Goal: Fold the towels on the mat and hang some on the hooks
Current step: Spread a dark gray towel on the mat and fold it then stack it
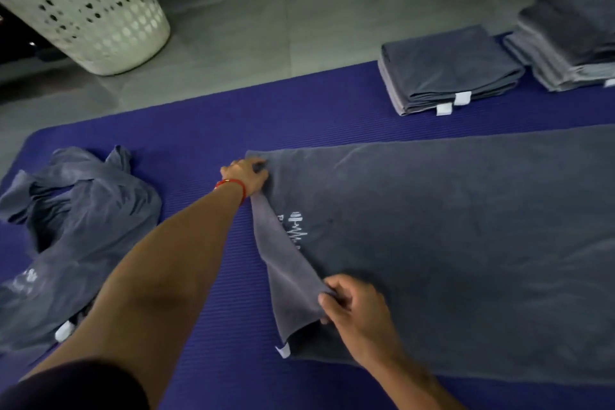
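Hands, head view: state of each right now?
Left hand: grips the far corner of the spread dark grey towel.
Right hand: pinches its near, lifted edge.

Unreadable white logo on towel (432, 243)

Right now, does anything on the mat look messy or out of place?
Yes: a crumpled towel lies bunched at the mat's left end, unfolded, while two folded stacks sit neatly at the far right.

A single head-worn, wide-angle view is aimed forward and steeply down, close over a blue mat (206, 143) on the floor; both forearms are seen reaching in from the bottom edge, with grey floor tiles (266, 10) beyond.
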